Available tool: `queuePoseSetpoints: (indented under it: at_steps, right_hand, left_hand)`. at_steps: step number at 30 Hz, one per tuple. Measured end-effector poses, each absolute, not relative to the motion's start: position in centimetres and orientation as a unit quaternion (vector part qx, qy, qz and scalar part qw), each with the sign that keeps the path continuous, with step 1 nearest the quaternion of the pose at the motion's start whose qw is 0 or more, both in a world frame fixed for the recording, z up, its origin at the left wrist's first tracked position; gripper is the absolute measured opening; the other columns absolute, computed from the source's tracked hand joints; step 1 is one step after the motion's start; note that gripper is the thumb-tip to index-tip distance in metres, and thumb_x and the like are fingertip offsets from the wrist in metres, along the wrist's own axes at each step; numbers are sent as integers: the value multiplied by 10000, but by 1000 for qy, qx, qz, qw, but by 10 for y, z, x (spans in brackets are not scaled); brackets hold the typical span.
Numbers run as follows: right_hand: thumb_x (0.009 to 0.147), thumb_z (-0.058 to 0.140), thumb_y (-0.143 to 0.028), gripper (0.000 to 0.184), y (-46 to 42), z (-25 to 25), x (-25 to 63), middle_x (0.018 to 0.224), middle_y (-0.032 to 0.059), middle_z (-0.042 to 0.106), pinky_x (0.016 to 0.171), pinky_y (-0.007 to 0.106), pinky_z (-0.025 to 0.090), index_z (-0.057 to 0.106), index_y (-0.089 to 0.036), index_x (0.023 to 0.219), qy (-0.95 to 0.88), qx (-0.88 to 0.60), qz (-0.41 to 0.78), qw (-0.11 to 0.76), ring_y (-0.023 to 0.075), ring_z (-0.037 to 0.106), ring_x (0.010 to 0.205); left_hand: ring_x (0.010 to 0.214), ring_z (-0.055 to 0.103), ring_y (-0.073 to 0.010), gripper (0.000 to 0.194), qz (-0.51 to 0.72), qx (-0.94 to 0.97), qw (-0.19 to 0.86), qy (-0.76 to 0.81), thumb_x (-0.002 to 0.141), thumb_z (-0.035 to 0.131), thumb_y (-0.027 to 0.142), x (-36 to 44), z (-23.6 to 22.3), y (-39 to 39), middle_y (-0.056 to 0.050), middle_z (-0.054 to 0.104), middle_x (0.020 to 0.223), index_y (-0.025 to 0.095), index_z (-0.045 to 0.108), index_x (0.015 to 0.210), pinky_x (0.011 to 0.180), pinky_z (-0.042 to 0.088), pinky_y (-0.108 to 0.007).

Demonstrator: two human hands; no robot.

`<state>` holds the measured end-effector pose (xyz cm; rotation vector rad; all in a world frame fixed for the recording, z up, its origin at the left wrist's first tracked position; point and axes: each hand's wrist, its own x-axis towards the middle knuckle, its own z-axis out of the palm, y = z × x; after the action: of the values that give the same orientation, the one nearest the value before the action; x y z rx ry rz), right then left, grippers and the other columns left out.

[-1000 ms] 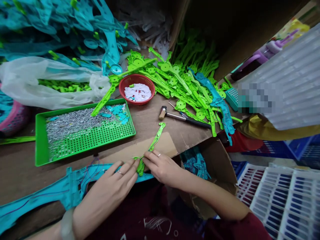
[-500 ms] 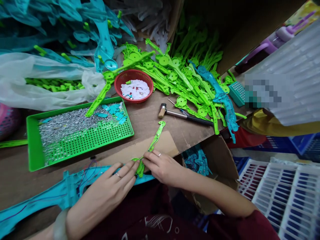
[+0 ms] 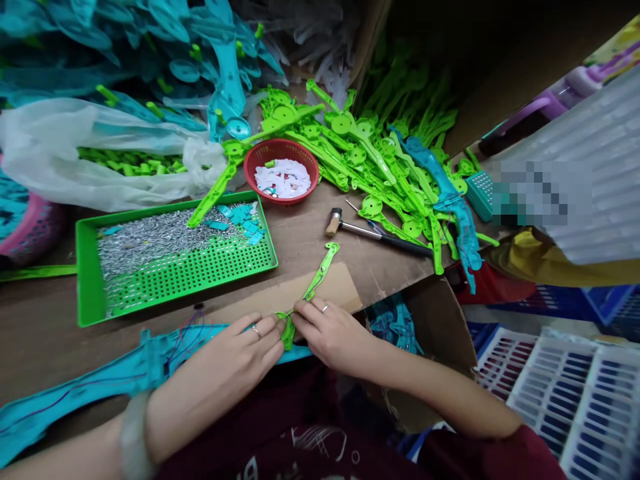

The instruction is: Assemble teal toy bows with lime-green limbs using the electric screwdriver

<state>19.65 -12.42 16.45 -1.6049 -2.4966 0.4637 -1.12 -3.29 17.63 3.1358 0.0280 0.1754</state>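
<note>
A long bright-green plastic part (image 3: 321,272), with a hook-shaped far end and what looks like a thin wire along it, lies across a cardboard strip (image 3: 337,283). My right hand (image 3: 333,337) pinches its middle from the right. From the left, the closed fingers of my left hand (image 3: 237,353) hold its wider near end; the fingertips partly hide that end. Beneath my left hand and forearm runs a large blue plastic part (image 3: 113,370) with red and blue wires, along the table's front edge.
Beyond my hands are a green tray (image 3: 200,283) of small metal pieces, a red basket (image 3: 253,177) and a small hammer (image 3: 370,232). A heap of green parts (image 3: 370,143) fills the back. Blue parts (image 3: 395,323) lie in a cardboard box below right.
The camera view has swung slightly left, so most things appear farther right. Both hands stay on the green part, with only slight finger movement.
</note>
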Motion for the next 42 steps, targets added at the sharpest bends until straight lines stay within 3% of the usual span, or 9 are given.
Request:
queuePoseSetpoints:
  at_steps: [8, 14, 16, 20, 24, 30, 36, 39, 42]
  right_hand:
    - [943, 460, -136, 315, -127, 162, 201, 1216, 170, 575, 911, 377, 498, 559, -93, 1240, -835, -509, 175, 114, 229, 531, 1069]
    - [968, 451, -146, 326, -126, 168, 189, 1189, 153, 595, 815, 361, 492, 535, -85, 1277, -837, -529, 133, 49, 232, 542, 1004]
    - [983, 429, -141, 303, -125, 172, 184, 1177, 150, 598, 775, 360, 484, 545, -85, 1257, -846, -521, 112, 20, 234, 543, 986]
    - [976, 448, -113, 275, -125, 177, 175, 1121, 143, 600, 735, 366, 463, 548, -82, 1231, -860, -505, 72, -27, 237, 542, 957]
    - [986, 426, -122, 250, -126, 178, 170, 1067, 128, 613, 710, 372, 456, 574, -75, 1182, -868, -493, 26, -52, 238, 539, 916]
    - [1009, 387, -160, 311, -127, 183, 169, 1152, 153, 617, 766, 381, 471, 506, -97, 1288, -883, -468, -22, -37, 242, 568, 951]
    - [997, 413, -143, 319, -121, 186, 163, 1081, 130, 610, 756, 398, 476, 464, -110, 1310, -879, -473, 34, -40, 242, 575, 954]
    - [988, 418, -134, 281, -121, 187, 159, 1031, 111, 598, 732, 401, 476, 499, -103, 1255, -873, -483, 32, -56, 249, 566, 943]
    - [976, 428, -121, 269, -120, 190, 157, 1023, 111, 590, 698, 399, 469, 506, -94, 1232, -872, -484, 28, -63, 255, 566, 926]
  left_hand:
    - [1113, 610, -246, 291, 83, 996, 14, 36, 822, 534, 92, -14, 174, -40, -124, 699, 1218, 130, 672, 1075, 970, 425, -402]
    - [1143, 592, -249, 284, 123, 984, 75, 101, 928, 379, 39, -34, 151, -40, -134, 619, 1309, 150, 628, 1009, 921, 471, -393]
    - [1094, 607, -252, 299, 132, 977, 92, 138, 950, 336, 47, -41, 147, -41, -162, 613, 1261, 135, 614, 1019, 866, 500, -373]
    - [924, 627, -239, 298, 107, 977, 87, 159, 936, 362, 30, -46, 149, -40, -117, 643, 1055, 138, 614, 1052, 760, 521, -356]
    - [1073, 572, -290, 182, 122, 970, 104, 183, 946, 455, 84, -45, 153, -33, -155, 609, 1185, 130, 627, 983, 862, 508, -427]
    - [989, 554, -222, 224, 97, 945, 222, 219, 987, 459, 164, -41, 150, -19, -91, 608, 1078, 159, 607, 819, 837, 504, -365]
    - [861, 545, -218, 210, 66, 963, 162, 205, 938, 497, 88, -32, 159, -17, -76, 587, 964, 155, 618, 781, 762, 486, -356]
    - [950, 563, -263, 156, 60, 978, 88, 180, 895, 519, 45, -36, 164, -28, -124, 605, 1063, 129, 649, 880, 796, 473, -392]
    - [998, 577, -265, 238, 84, 988, 24, 125, 873, 493, 7, -47, 161, -40, -144, 631, 1102, 96, 656, 1022, 845, 446, -395]
